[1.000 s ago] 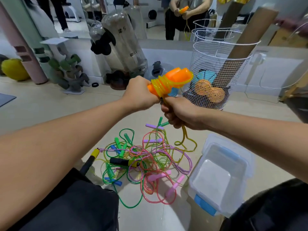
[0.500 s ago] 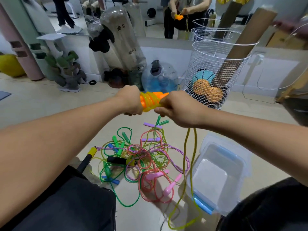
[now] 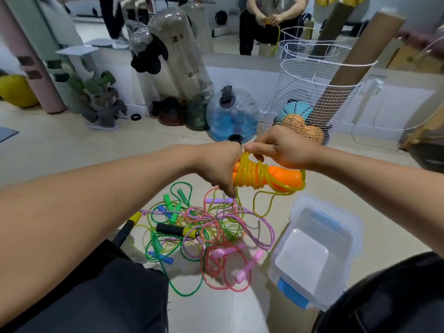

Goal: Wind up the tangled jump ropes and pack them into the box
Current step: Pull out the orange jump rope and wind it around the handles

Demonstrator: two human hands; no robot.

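Observation:
My left hand (image 3: 222, 168) grips the orange handles (image 3: 283, 175) of a jump rope, held level in front of me. Its yellow rope (image 3: 251, 173) is coiled several times round the handles. My right hand (image 3: 280, 150) pinches the yellow rope just above the coils, and a loose loop of it hangs down below the handles. On the floor beneath lies a tangle of jump ropes (image 3: 204, 233) in green, pink, purple, blue and black-and-yellow. A clear plastic box (image 3: 346, 239) with blue latches stands open to the right of the tangle.
A white wire basket (image 3: 319, 75) with balls and a cardboard tube stands beyond my hands. A blue water-filled ball (image 3: 230, 116), tall clear bottles (image 3: 179, 54) and a dumbbell rack (image 3: 101, 104) line the mirrored wall. My dark-clad knees fill the bottom corners.
My hands have dropped lower and the handles swung level, pointing right. More yellow rope is wound on them, and the long hanging loop has shortened.

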